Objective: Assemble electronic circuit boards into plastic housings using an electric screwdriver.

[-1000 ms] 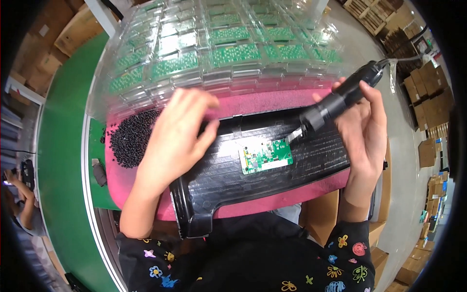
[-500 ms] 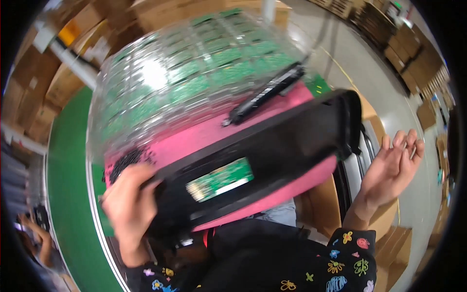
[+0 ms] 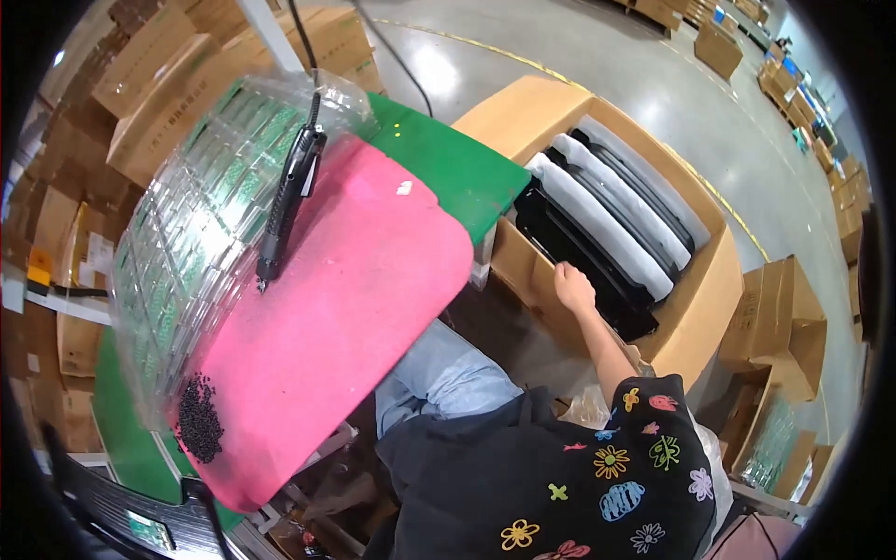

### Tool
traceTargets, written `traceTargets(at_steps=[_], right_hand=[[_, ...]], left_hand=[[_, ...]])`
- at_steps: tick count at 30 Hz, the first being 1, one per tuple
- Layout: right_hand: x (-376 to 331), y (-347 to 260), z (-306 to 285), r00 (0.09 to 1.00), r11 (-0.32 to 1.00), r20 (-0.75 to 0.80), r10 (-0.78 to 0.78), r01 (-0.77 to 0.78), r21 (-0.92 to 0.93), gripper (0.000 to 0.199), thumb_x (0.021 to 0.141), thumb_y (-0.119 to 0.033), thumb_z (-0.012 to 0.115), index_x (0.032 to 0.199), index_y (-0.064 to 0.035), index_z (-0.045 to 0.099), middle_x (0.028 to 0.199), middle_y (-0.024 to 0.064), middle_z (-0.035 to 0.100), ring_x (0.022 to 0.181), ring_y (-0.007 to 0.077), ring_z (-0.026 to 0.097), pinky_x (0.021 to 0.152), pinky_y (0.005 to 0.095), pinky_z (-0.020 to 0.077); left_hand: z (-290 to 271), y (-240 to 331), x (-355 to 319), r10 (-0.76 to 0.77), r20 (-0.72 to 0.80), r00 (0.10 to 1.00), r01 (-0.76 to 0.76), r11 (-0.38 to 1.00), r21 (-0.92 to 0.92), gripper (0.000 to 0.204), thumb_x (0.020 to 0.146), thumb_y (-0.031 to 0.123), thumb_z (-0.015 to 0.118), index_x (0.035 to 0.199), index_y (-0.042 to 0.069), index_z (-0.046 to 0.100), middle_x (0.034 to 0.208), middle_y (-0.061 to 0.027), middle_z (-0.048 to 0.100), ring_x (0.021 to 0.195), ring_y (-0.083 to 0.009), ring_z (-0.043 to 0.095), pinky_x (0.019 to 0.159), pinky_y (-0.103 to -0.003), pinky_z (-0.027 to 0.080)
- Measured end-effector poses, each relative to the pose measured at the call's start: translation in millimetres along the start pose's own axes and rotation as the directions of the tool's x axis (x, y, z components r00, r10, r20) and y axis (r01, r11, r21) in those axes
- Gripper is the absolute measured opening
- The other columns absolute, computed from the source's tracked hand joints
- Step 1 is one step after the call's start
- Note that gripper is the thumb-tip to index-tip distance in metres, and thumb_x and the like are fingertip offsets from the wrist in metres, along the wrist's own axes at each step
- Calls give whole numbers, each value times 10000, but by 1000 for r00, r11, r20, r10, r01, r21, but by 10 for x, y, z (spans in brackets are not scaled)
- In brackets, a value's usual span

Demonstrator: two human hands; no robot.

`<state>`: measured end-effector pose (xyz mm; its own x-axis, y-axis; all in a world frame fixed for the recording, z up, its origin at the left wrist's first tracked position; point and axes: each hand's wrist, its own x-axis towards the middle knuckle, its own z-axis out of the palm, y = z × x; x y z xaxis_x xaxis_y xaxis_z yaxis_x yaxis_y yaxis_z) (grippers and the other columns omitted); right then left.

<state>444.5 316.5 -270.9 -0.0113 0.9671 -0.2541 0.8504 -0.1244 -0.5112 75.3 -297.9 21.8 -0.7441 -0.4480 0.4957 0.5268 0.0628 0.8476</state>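
Observation:
My right hand [image 3: 575, 287] is over the near wall of an open cardboard box [image 3: 537, 280], beside the nearest black plastic panel [image 3: 588, 266] standing in it. Its fingers look curled together; what they hold, if anything, is hidden. My left hand is out of the picture. At the lower left rim another black panel [image 3: 98, 504], with a green circuit board [image 3: 149, 530] on it, is tilted beside the table. A black electric screwdriver [image 3: 287, 201] with a cable lies on the pink mat [image 3: 345, 280], against the clear trays.
Clear plastic trays [image 3: 201, 205] of green boards are stacked on the table's far left. A pile of small black screws [image 3: 199, 420] sits on the mat's near left corner. White foam sheets [image 3: 597, 215] separate the boxed panels. Another open carton [image 3: 775, 317] stands on the right.
The view has swung right. The panel with the circuit board has left the mat for the lower left. My right hand has gone from open in the air to the box, and my left hand is gone from view.

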Motion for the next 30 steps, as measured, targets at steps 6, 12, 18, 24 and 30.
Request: traceTargets(at_steps=[6, 12, 18, 24, 30], right_hand=[[702, 330, 221, 992, 958, 96, -81, 51, 281, 371, 846, -285, 543, 1085, -30, 668, 1066, 205, 673, 1069, 321, 627, 927, 383, 477], [851, 415, 25, 999, 961, 3, 40, -37, -274, 699, 763, -317, 725, 1339, -37, 446, 1300, 225, 521, 1211, 401, 505, 996, 504, 437], [923, 1235, 365, 972, 884, -68, 226, -234, -406, 938, 707, -324, 785, 1462, -145, 258, 1431, 136, 407, 1314, 354, 391, 1041, 500, 397], [1015, 1199, 358, 993, 778, -76, 95, -122, -617, 682, 764, -241, 755, 1343, -115, 418, 1254, 136, 493, 1168, 345, 520, 898, 466, 502], [1177, 1417, 471, 998, 897, 28, 60, -42, -441, 199, 823, -117, 564, 990, -18, 607, 1053, 244, 621, 1024, 425, 604, 846, 510, 506]], left_hand=[[125, 131, -91, -372, 117, 921, 381, 798, -467, 217, 691, 132, 683, 895, 61, 666, 926, -76, 645, 782, -215, 608, 588, -383, 510], [-855, -648, 550, -464, 137, 875, 483, 820, -308, 275, 896, 188, 665, 1108, 15, 644, 1034, -89, 683, 893, -206, 642, 769, -315, 519], [-1446, -1522, 1084, -463, -276, 842, 385, 875, -293, 502, 867, 306, 700, 1249, 13, 558, 1263, -116, 549, 1137, -225, 516, 1043, -484, 343], [-651, -1143, 669, -84, -380, 921, 167, 968, 190, 580, 871, 120, 625, 1400, 42, 399, 1400, -125, 461, 1269, -212, 424, 1035, -407, 311], [1043, -775, 393, -22, 21, 1000, 14, 938, 346, 262, 926, 80, 569, 1184, 40, 580, 1098, -25, 590, 1002, -118, 551, 830, -257, 439]])
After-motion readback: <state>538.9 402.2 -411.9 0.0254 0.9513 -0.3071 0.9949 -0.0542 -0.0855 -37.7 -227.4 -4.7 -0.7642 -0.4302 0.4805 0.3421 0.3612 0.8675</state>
